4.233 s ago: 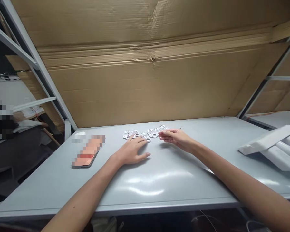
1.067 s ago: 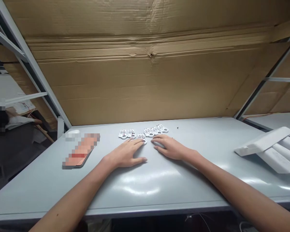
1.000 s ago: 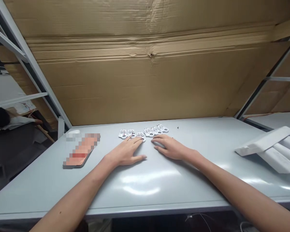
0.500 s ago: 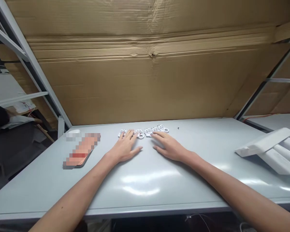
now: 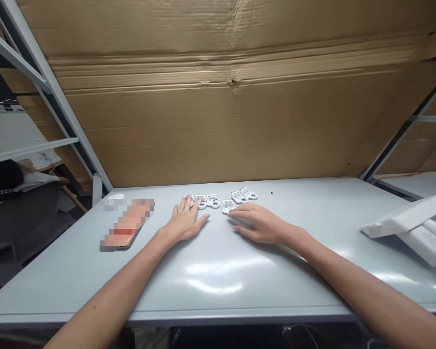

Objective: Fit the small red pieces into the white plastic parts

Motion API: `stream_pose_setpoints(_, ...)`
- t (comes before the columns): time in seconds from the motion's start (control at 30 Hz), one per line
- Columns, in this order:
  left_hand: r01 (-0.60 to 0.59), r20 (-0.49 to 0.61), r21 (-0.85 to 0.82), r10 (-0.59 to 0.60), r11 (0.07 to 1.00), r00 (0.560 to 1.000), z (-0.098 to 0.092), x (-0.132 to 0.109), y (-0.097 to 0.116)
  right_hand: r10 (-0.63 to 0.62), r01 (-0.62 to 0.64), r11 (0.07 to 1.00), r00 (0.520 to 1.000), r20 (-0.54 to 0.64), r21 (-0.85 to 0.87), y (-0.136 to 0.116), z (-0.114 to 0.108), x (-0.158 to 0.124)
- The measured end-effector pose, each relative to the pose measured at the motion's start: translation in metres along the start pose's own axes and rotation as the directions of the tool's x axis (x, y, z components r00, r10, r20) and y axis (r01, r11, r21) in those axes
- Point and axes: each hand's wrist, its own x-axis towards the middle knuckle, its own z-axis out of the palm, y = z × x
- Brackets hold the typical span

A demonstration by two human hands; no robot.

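Observation:
Several small flat white perforated pieces lie in a loose row across the far part of the grey table. My left hand (image 5: pixel 185 222) rests open on the table, its fingertips on or just over the leftmost piece (image 5: pixel 189 199). That piece is partly hidden by the fingers. My right hand (image 5: pixel 258 224) lies palm down with fingers together, holding nothing, just short of the nearest white piece (image 5: pixel 228 206). A further white piece (image 5: pixel 212 200) sits between my two hands, on the far side.
The grey table (image 5: pixel 72 276) has a pixelated flat object (image 5: pixel 126 227) at left and a small white object (image 5: pixel 116 197) behind it. White foam packing (image 5: pixel 410 220) lies at right. A cardboard sheet (image 5: pixel 232 126) stands behind, with a metal rack frame (image 5: pixel 47 82) at left.
My left hand has shifted left, uncovering more of the white pieces. My right hand has moved slightly right. The white pieces now show as a more spread-out row.

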Motion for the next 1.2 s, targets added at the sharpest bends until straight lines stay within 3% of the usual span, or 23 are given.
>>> stream_pose_setpoints(0.13, 0.022, 0.042, -0.021, -0.021, 1.000, 0.999, -0.001, 0.000, 0.004, 0.011, -0.009, 0.999, 0.999, -0.052, 0.041, -0.002, 0.002, 0.000)
stream_pose_setpoints(0.27, -0.008, -0.013, -0.019, 0.008, 1.000, 1.000, -0.001, -0.001, 0.007, 0.074, -0.073, 0.997, 0.994, -0.087, 0.012, 0.005, 0.009, -0.001)
stream_pose_setpoints(0.5, -0.265, -0.085, -0.024, 0.262, 0.964, 0.961, -0.003, -0.007, 0.017, 0.008, -0.009, 0.993, 1.000, 0.006, 0.120, -0.001, 0.006, -0.003)
stream_pose_setpoints(0.6, -0.341, -0.078, -0.027, 0.339, 0.940, 0.938, -0.004, -0.011, 0.022, 0.040, -0.034, 0.996, 0.996, -0.081, 0.084, 0.010, -0.001, -0.004)
stream_pose_setpoints(0.7, -0.356, -0.064, -0.037, 0.354, 0.934, 0.933, -0.003, -0.012, 0.024, 0.181, -0.176, 0.983, 0.968, -0.172, 0.046, 0.034, -0.013, -0.011)
stream_pose_setpoints(0.83, -0.368, -0.033, -0.030, 0.367, 0.929, 0.930, -0.004, -0.012, 0.023, 0.465, -0.465, 0.885, 0.881, -0.092, 0.021, 0.061, -0.031, -0.025)
stream_pose_setpoints(0.97, -0.407, -0.052, -0.039, 0.405, 0.913, 0.913, -0.004, -0.012, 0.023, 0.512, -0.517, 0.855, 0.853, 0.100, 0.038, 0.068, -0.040, -0.030)
stream_pose_setpoints(1.2, -0.406, -0.061, -0.002, 0.405, 0.914, 0.912, -0.005, -0.013, 0.025, 0.565, -0.582, 0.809, 0.809, 0.163, 0.086, 0.072, -0.035, -0.025)
